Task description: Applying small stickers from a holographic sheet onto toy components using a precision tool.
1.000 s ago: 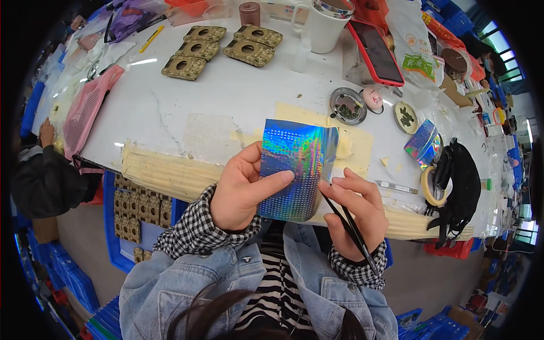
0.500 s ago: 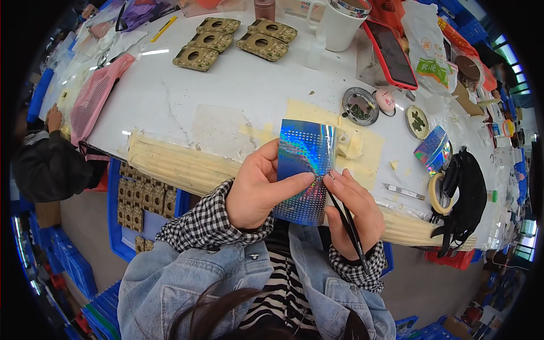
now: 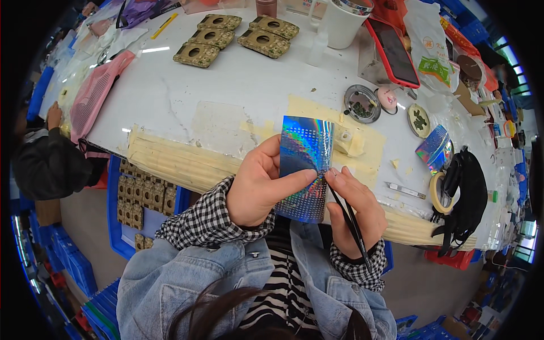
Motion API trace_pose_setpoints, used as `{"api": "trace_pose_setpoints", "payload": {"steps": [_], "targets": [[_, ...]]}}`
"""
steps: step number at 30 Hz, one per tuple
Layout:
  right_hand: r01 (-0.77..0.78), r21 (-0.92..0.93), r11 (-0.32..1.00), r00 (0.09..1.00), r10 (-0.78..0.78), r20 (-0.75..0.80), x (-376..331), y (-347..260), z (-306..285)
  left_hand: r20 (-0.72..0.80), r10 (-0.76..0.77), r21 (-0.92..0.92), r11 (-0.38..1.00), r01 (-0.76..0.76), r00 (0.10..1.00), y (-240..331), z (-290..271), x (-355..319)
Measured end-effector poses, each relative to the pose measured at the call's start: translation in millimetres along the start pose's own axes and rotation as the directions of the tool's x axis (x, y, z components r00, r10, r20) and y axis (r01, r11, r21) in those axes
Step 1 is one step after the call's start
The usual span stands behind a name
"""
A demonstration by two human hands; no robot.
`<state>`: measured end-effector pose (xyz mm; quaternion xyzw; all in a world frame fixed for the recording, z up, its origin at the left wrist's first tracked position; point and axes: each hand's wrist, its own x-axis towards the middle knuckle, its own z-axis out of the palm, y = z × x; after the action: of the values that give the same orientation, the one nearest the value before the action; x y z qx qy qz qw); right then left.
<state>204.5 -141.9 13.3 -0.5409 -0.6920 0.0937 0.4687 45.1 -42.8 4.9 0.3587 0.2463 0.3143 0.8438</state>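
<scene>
Left hand (image 3: 258,184) gripped the holographic sheet (image 3: 304,167) upright, thumb pressed across its front, just above the bench (image 3: 243,85) edge. Right hand (image 3: 354,209) pinched the sheet's right edge while closed around black tweezers (image 3: 348,218)

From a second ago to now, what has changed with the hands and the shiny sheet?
The holographic sheet looks narrower and more upright, as if turned or curled in the grip. The right hand has brought its fingertips up to the sheet's right edge, beside the left thumb. The left hand still holds the sheet, the black tweezers stay in the right hand, and the table's things lie unchanged.
</scene>
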Motion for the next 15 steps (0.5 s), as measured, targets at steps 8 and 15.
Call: {"api": "trace_pose_setpoints", "payload": {"steps": [8,15], "targets": [[-0.029,0.034,0.999,1.0,0.028,0.012,2.1,-0.7,-1.5,0.009,-0.002,-0.003,1.0,0.002,1.0,-0.2,-1.2,-0.4],[0.029,-0.068,0.997,1.0,-0.029,-0.002,1.2,-3.3,2.9,-0.001,-0.051,-0.101,0.994,0.05,0.999,0.7,-1.0,0.2]]}}
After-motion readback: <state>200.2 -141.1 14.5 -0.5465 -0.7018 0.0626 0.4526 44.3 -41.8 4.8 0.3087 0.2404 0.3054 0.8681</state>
